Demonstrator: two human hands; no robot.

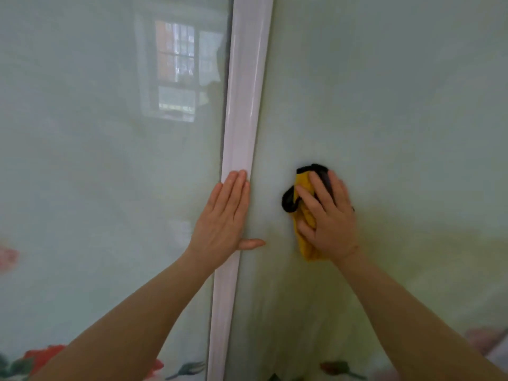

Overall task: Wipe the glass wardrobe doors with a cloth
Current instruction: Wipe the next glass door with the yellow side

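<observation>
Two pale green glass wardrobe doors fill the view, the left door (104, 174) and the right door (398, 105), split by a glossy white frame strip (244, 105). My right hand (328, 218) presses a yellow cloth with black edging (303, 185) flat against the right door, fingers spread over it. My left hand (224, 218) lies flat with straight fingers on the frame strip and the left door's edge, its thumb pointing right onto the right door.
A window reflection (176, 70) shows in the upper left glass. Red flower prints (41, 358) run along the bottom of the doors. A pink flower print (8, 257) sits at the left edge.
</observation>
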